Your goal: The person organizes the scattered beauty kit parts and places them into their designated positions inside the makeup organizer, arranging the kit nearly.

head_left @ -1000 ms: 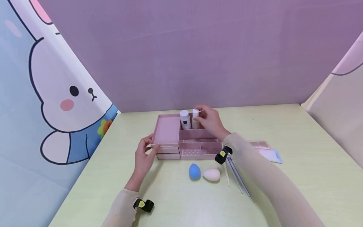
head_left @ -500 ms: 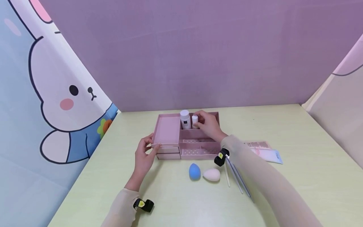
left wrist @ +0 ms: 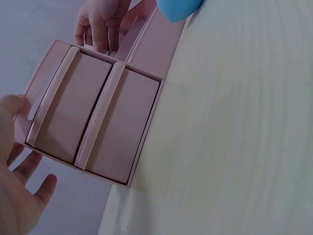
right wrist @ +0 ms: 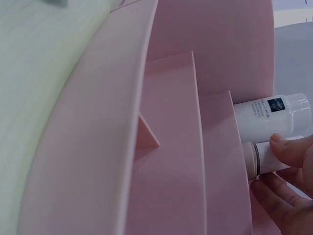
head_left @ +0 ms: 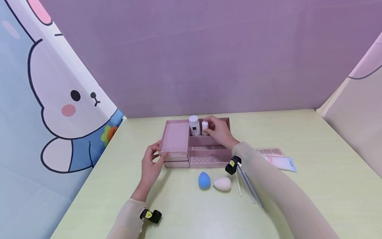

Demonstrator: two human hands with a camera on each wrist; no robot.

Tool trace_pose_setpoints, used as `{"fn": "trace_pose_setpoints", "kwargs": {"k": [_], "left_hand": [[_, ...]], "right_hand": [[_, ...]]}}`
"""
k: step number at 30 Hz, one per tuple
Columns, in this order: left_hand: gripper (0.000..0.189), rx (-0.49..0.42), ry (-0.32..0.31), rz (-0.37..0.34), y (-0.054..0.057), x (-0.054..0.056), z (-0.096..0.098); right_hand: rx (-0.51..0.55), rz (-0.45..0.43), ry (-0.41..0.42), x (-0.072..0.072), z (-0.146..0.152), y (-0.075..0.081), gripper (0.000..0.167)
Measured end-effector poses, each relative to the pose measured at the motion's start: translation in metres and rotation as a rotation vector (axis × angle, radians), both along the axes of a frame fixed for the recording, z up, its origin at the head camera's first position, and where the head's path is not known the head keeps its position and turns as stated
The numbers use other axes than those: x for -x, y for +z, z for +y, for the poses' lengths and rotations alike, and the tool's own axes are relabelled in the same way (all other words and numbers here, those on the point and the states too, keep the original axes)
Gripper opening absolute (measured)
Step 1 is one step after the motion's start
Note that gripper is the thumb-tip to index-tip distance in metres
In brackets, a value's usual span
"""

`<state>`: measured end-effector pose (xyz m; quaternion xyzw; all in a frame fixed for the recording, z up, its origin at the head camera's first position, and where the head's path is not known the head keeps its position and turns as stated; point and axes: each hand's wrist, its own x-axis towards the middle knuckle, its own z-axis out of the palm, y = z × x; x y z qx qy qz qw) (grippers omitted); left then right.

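Observation:
A pink cosmetics organizer (head_left: 175, 136) stands on the table, with two drawers (left wrist: 73, 103) at its left and open compartments at its right. My left hand (head_left: 151, 166) holds its front left corner, thumb on the upper edge and fingers along the side. In the back compartment my right hand (head_left: 221, 132) pinches a small white-capped bottle (head_left: 204, 125) between thumb and fingers. The right wrist view shows this bottle (right wrist: 266, 156) upright against the compartment, its beige lower part partly hidden behind the divider. Beside it on the left stands a larger white bottle (head_left: 194, 126) with a dark label.
In front of the organizer lie a blue makeup sponge (head_left: 204, 181) and a pale pink makeup sponge (head_left: 222, 184). Several thin sticks (head_left: 250, 189) lie under the right forearm. Flat packets (head_left: 282, 163) rest to the right. A purple backdrop (head_left: 221, 66) rises behind the table.
My right hand has gone down with the small bottle, which sits lower in the back compartment than a second ago. Over the last half second it has hardly moved. The left hand stays in place.

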<state>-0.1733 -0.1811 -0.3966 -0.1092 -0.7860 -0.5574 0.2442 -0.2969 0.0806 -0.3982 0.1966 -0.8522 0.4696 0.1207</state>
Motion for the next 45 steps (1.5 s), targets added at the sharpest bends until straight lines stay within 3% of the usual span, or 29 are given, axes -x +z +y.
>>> {"fn": "trace_pose_setpoints", "kwargs": {"k": [7,15,22,31,40,45], "left_hand": [[0.021,0.003,0.016,0.012,-0.001,0.005,0.003],[0.021,0.001,0.021,0.012,-0.001,0.008,0.008],[0.021,0.002,0.027,0.009,-0.001,0.009,0.007],[0.020,-0.005,0.035,-0.027,-0.001,0.007,0.007],[0.020,-0.015,0.026,-0.043,0.001,0.007,0.008],[0.021,-0.013,0.026,-0.045,0.001,0.007,0.007]], "right_hand": [[0.005,-0.024,0.016,0.000,0.006,0.010,0.037],[0.041,0.018,0.036,-0.004,0.020,0.025,0.039],[0.064,0.021,0.049,-0.016,0.036,0.034,0.040],[0.016,0.006,0.035,-0.032,0.064,0.037,0.039],[-0.028,0.051,0.004,-0.043,0.100,0.033,0.037],[-0.051,0.022,-0.016,-0.052,0.120,0.030,0.037]]}}
